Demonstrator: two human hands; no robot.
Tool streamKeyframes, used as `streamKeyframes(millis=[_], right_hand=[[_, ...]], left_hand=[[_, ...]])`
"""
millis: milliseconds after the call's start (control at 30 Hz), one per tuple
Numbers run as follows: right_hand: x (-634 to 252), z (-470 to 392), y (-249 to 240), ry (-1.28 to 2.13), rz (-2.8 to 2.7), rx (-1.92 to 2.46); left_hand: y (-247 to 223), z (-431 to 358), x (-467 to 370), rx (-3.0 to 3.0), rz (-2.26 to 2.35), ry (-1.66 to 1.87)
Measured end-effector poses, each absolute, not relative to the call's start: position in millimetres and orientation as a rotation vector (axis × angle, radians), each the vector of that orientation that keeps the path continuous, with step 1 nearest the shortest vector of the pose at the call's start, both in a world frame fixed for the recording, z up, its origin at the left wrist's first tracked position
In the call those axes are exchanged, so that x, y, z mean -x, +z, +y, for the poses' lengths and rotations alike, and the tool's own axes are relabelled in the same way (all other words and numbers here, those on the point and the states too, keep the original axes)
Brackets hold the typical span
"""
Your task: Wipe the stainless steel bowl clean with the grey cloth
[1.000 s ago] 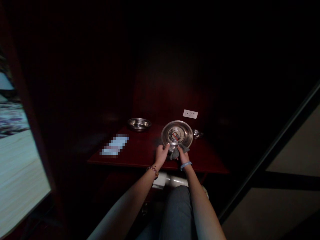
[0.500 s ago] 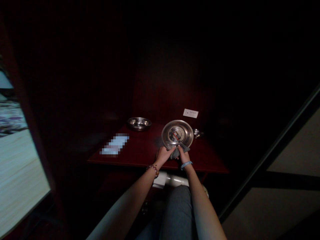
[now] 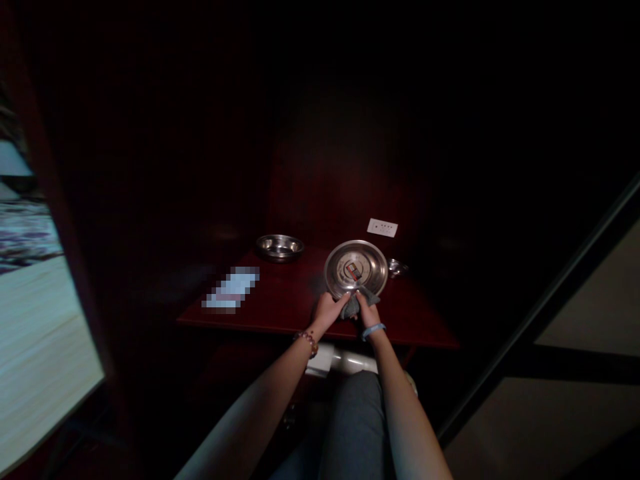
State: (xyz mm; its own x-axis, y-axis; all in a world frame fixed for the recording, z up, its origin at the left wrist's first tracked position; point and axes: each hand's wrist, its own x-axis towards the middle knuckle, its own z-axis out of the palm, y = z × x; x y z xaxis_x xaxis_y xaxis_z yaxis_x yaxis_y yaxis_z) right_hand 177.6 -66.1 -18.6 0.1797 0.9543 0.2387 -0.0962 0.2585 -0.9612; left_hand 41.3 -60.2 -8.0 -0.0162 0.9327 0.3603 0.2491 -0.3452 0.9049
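Both hands grip the near rim of a round metal plate (image 3: pixel 370 260), tilted up so its inner face with a label in the middle shows. My left hand (image 3: pixel 329 311) closes on the rim from the left, thumb on top. At the right, my right hand (image 3: pixel 369 312) pinches a grey cloth (image 3: pixel 352 307) against the same rim. The fingers beneath the plate are mostly hidden. A shiny steel dish (image 3: pixel 280 247) sits farther back on the dark red desk (image 3: pixel 280 300), and a smaller steel bowl (image 3: pixel 397 268) shows partly behind the plate.
A blurred-out pale rectangle (image 3: pixel 233 290) lies on the desk's left side. A white socket panel (image 3: pixel 383 228) is on the back wall. Below the desk edge are a white pipe-like object (image 3: pixel 353 361) and my knee. A light wooden surface (image 3: pixel 45 360) stands at far left.
The view has shifted very slightly. Both hands keep their hold on the plate and cloth, with almost no other visible movement.
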Motion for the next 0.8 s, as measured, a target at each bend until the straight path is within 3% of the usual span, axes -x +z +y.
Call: streamKeyframes(millis=[333, 800], right_hand=[[-176.5, -66.9, -18.0, 0.962, -1.131, 1.003], [-175.1, -70.8, -13.8, 0.929, -1.14, 1.064]], left_hand=[[-7.3, -55.8, -40.1, -1.535, 1.432, 1.497], [-7.3, -58.8, -38.2, -1.443, 1.287, 1.668]])
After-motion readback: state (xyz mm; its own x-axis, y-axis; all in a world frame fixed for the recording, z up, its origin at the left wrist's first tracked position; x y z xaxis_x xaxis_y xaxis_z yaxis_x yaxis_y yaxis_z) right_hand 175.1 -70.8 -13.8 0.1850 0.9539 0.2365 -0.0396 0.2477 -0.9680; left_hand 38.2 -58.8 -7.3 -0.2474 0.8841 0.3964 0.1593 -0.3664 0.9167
